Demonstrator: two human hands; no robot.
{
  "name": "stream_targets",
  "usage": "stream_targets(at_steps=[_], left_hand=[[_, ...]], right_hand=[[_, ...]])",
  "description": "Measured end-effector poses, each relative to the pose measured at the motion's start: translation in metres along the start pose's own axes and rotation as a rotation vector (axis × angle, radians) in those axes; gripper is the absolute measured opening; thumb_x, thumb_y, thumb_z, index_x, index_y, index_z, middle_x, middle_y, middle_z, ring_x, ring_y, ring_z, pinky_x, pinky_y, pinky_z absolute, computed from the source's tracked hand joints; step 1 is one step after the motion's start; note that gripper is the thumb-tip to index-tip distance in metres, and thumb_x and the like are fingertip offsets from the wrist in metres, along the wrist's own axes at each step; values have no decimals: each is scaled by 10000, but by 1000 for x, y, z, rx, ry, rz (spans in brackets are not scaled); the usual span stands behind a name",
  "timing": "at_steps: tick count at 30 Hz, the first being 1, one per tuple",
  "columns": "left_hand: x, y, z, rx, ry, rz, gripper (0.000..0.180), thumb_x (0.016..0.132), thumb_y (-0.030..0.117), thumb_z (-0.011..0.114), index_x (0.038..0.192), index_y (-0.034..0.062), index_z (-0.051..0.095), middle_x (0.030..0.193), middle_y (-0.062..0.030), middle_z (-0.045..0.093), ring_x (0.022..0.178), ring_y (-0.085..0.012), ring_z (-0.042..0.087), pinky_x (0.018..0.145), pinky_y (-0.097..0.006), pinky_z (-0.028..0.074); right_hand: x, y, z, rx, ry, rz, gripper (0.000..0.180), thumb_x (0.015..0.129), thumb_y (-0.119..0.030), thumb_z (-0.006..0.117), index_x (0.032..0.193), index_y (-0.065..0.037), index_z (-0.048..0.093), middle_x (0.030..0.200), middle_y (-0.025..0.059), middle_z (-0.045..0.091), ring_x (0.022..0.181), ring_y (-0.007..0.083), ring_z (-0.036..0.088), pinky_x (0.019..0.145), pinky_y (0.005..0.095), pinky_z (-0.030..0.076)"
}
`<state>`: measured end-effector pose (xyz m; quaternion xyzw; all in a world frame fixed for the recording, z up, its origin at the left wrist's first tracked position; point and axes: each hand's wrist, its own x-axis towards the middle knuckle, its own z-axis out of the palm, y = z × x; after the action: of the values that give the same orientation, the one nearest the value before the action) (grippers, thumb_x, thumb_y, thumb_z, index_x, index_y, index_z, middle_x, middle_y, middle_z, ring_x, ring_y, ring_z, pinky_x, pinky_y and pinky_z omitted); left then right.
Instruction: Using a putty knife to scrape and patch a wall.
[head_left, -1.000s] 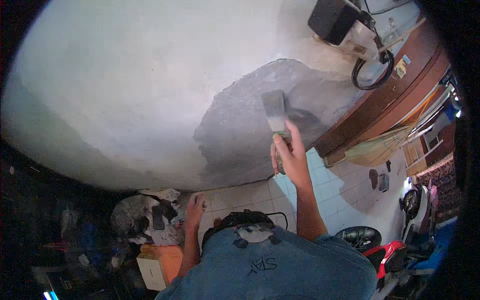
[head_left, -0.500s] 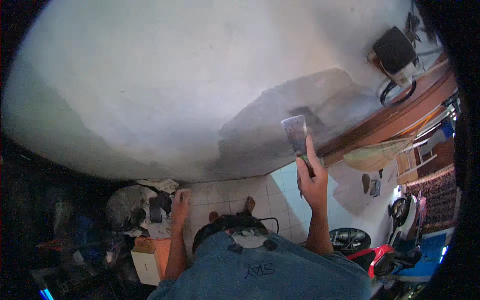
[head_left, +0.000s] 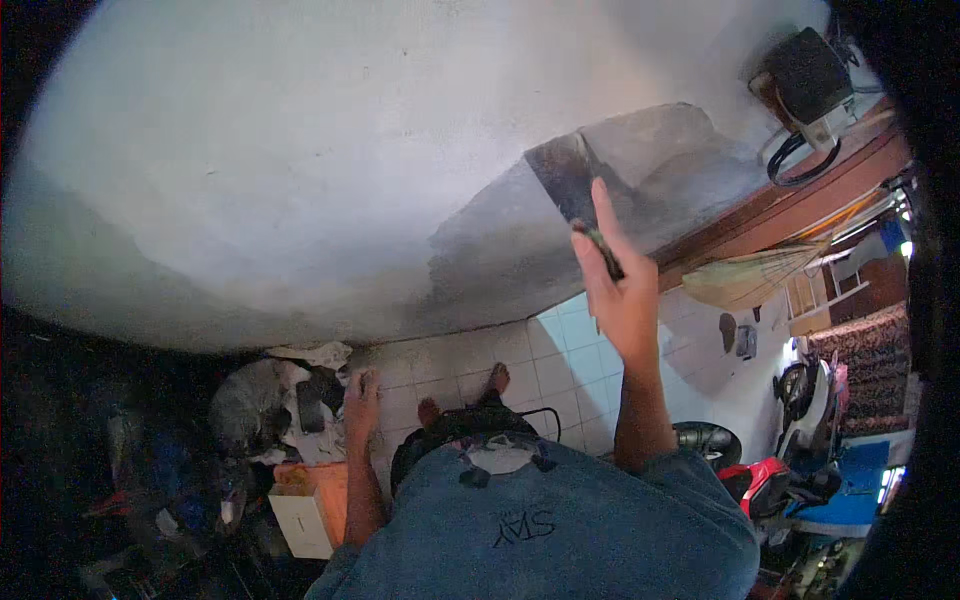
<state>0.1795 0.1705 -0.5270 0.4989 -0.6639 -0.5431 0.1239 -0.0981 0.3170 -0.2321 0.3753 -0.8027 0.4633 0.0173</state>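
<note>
A putty knife [head_left: 562, 178] with a wide, dark metal blade is in my right hand [head_left: 622, 285]. My fingers wrap its handle, and the index finger lies stretched along the blade. The blade's front edge meets the wall [head_left: 300, 150], at the upper border of a grey patch [head_left: 480, 235] that stands out against the whiter surface. Lower down on the left hangs my left hand [head_left: 362, 402], its fingers loosely bent and apart, with nothing seen in it. It is nearest to a crumpled pale cloth or sheet [head_left: 318, 355] on the floor.
A dark box-like device [head_left: 805, 75] with a looped black cable [head_left: 805, 165] is at the upper right. A cardboard box [head_left: 310, 510] stands by my left forearm. Tiled floor [head_left: 460, 385] lies below. A red and black motorbike [head_left: 765, 485] is at the right; dim clutter fills the left.
My right hand has moved up and slightly left, bringing the putty knife's blade from below the grey patch's top border onto it. My left hand stays low, nearly unmoved.
</note>
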Motion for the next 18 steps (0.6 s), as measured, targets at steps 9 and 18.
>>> stream_targets(at_steps=[9,18], left_hand=[[16,5,3,11,-91,67,377,942,366,533,1129,44,590,1035,-160,608,926,-256,595,817,-363,452],[2,23,11,26,2,150,359,932,332,533,1101,22,601,933,-146,613,861,-258,584,789,-378,451]], right_hand=[[2,1,0,0,9,4,475,907,-87,619,1365,-60,497,1214,184,631,1001,177,638,896,286,453],[-1,-10,26,94,52,-145,478,910,-105,624,1370,-81,494,1244,199,599,1057,158,614,850,272,474]])
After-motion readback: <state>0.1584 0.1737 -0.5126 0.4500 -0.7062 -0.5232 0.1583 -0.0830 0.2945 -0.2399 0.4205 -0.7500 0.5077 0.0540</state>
